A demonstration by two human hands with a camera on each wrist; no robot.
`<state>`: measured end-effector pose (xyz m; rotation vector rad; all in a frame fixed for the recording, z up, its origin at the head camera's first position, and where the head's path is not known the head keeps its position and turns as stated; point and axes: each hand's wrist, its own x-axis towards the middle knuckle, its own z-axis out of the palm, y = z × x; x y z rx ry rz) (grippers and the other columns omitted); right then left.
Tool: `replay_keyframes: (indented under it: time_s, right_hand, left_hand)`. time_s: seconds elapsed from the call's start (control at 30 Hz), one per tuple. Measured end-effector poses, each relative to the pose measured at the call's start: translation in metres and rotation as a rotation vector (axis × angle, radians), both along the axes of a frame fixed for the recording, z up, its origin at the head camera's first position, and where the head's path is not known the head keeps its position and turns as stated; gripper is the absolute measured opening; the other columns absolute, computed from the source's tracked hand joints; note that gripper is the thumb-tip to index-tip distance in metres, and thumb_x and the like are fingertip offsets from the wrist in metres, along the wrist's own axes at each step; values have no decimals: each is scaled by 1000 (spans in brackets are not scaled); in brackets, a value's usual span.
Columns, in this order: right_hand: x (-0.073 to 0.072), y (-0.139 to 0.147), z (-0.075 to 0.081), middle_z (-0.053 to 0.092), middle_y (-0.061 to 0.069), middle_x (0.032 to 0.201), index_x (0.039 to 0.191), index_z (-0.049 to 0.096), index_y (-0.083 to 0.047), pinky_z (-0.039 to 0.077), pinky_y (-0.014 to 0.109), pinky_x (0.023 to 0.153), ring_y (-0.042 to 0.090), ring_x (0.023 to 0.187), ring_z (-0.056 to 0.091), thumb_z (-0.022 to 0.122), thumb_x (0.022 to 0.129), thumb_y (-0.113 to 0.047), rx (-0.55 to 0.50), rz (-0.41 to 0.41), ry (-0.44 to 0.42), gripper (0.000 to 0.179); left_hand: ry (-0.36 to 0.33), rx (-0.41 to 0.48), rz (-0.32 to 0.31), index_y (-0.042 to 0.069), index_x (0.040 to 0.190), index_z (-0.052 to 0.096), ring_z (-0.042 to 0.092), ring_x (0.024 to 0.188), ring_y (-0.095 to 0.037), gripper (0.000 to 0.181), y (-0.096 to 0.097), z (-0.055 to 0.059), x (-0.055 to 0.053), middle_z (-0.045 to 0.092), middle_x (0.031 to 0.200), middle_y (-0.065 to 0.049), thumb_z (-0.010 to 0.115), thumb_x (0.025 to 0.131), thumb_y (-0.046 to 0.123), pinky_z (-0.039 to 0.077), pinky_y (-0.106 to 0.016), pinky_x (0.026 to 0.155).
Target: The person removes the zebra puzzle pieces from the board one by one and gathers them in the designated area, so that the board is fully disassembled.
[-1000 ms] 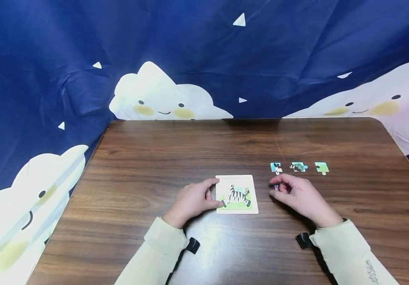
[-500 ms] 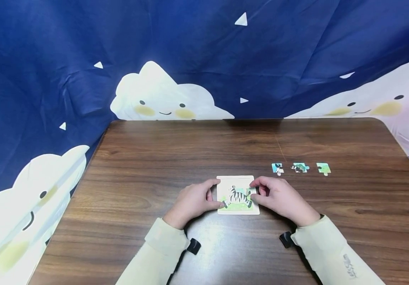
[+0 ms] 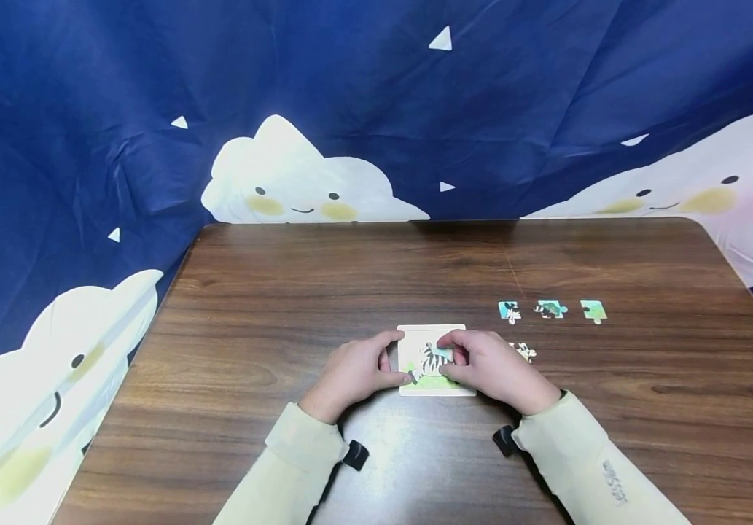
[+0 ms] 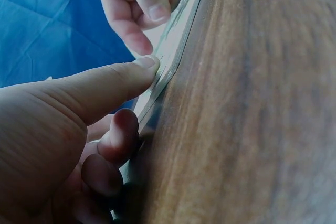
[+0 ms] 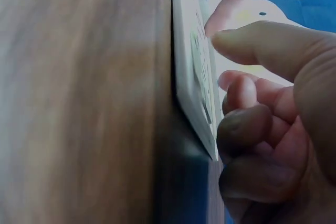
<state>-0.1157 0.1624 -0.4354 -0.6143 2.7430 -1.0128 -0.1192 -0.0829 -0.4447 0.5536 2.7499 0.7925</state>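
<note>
A small square zebra puzzle board (image 3: 438, 389) with a pale rim lies flat on the table. My left hand (image 3: 363, 368) holds its left edge between thumb and index finger. Over the board's right half is my right hand (image 3: 490, 364), thumb and index finger bent about a light-blue puzzle piece (image 3: 443, 353) at the picture's surface. The right palm and fingers hide that side of the board. In the right wrist view the thumb (image 5: 236, 43) comes down close to the board's face. Both hands meet the board (image 4: 176, 40) in the left wrist view.
Loose puzzle pieces lie right of the board: a blue one (image 3: 510, 312), a dark-patterned one (image 3: 551, 310) and a green one (image 3: 593, 311) in a row. A black-and-white piece (image 3: 523, 352) lies nearer, partly behind the right hand. A blue cloud-print cloth (image 3: 494, 87) hangs beyond the wooden table (image 3: 271, 306).
The right hand has moved left from beside the loose pieces to over the board. The black-and-white piece near it has come into view. The left hand and board stay in place.
</note>
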Motion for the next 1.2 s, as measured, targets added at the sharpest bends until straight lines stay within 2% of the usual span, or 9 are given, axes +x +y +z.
replay_keyframes:
  time_s: [0.4, 0.77, 0.93, 1.07, 1.2]
  right_hand:
    - [-2, -10, 0, 49, -13, 66, 105, 69, -7, 41, 25, 58, 2, 56, 44, 77, 78, -19, 87, 12, 15, 30]
    - [-1, -10, -2, 50, -8, 71, 102, 63, -14, 39, 26, 57, 6, 58, 43, 81, 78, -17, 18, -14, -33, 30]
    - [0, -10, -2, 52, -6, 79, 99, 64, -14, 42, 29, 65, 8, 68, 46, 81, 77, -16, 20, -6, 44, 28]
    - [0, -10, -2, 57, -6, 83, 96, 66, -14, 45, 31, 69, 9, 73, 50, 72, 80, -11, 17, -4, 123, 18]
    - [0, -11, -3, 61, -6, 85, 96, 68, -14, 47, 32, 69, 10, 73, 54, 66, 84, -6, 1, -14, 145, 14]
  left_hand:
    - [-6, -7, -6, 23, 138, 59, 53, 60, 1, 68, 1, 0, -1, 56, 67, 22, 80, 80, 49, 43, -27, 61]
    - [3, -10, -4, 23, 138, 59, 52, 59, 1, 67, 0, 0, 0, 56, 67, 22, 81, 79, 49, 43, -27, 61]
    - [4, -19, 2, 24, 138, 59, 53, 59, 1, 68, 0, -1, 0, 56, 67, 22, 81, 79, 50, 43, -27, 61]
    - [6, -21, 1, 25, 138, 59, 53, 59, 1, 69, 0, -2, -1, 56, 67, 22, 80, 79, 51, 43, -27, 60]
    - [12, -21, -2, 25, 138, 59, 52, 58, 0, 68, 0, -2, -1, 55, 66, 22, 81, 78, 51, 43, -27, 58]
